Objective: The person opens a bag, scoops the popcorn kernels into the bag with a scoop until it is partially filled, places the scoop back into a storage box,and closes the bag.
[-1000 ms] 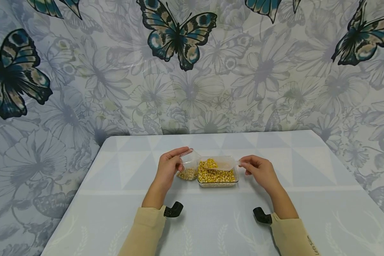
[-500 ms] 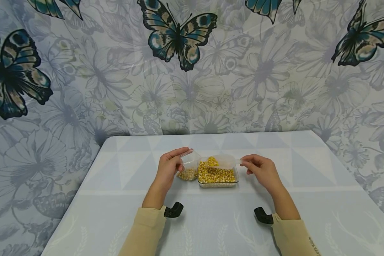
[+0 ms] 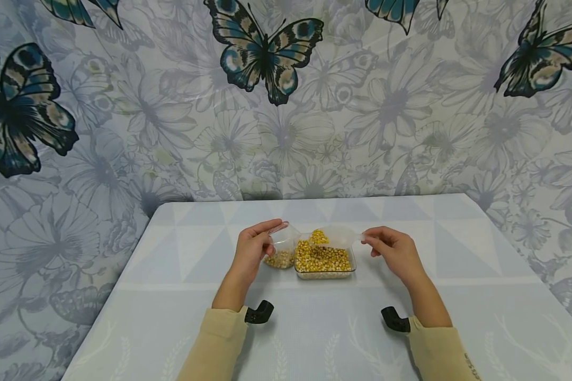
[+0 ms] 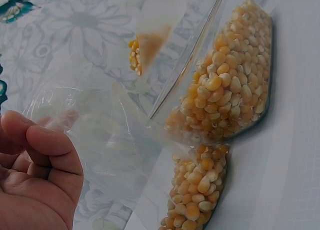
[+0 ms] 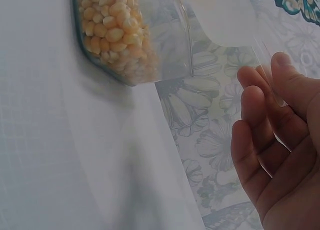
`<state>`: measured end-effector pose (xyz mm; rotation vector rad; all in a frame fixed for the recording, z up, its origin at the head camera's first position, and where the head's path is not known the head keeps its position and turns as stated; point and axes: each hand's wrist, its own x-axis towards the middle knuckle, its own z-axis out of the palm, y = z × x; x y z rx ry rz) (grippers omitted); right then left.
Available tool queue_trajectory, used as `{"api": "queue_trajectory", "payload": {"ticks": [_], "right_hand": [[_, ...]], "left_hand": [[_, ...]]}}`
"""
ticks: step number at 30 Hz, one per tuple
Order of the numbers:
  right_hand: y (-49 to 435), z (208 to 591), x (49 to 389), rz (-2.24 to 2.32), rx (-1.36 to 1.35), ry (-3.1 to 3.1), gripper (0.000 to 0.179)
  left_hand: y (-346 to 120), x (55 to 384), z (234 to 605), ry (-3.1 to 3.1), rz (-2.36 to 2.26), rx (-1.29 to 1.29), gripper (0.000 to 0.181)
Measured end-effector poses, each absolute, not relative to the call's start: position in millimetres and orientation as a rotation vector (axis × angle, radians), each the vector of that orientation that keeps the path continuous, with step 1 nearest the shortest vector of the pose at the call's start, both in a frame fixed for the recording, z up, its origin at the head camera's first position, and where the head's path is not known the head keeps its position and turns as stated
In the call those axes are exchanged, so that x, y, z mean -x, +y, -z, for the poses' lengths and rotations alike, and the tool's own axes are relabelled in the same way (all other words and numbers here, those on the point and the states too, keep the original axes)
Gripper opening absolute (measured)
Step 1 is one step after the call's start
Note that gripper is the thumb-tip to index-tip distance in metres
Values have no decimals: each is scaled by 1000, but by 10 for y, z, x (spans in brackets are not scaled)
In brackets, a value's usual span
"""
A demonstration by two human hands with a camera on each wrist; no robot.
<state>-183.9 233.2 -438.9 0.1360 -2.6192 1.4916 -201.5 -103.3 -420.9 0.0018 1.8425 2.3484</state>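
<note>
Right fingers [image 5: 254, 108] pinch the scoop [image 5: 227, 18], loaded with corn kernels [image 3: 319, 236], above the glass container [image 3: 325, 272]; left fingers [image 4: 52, 140] pinch the plastic bag [image 3: 284, 242] (part-filled) left of that container. Scooping seems underway; the next move calls for a level carry bagward.

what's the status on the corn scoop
Left hand gripping clear bag. Right hand holding scoop, kernels aboard, above container. Nothing visibly in the way.

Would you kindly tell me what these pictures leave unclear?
Left wrist view: how much corn the scoop holds, veiled by its cloudy wall.
Left wrist view: part of the bag, cut off by the lower edge.
Right wrist view: part of the container, cut off by the top edge.
</note>
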Motion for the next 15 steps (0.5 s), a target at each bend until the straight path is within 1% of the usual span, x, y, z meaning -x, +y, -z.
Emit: {"api": "queue_trajectory", "payload": {"ticks": [15], "right_hand": [[2316,4268,1797,-1460,-170,-2556,24]], "left_hand": [[-1027,2008,4208,1845,-2325,-42,47]]}}
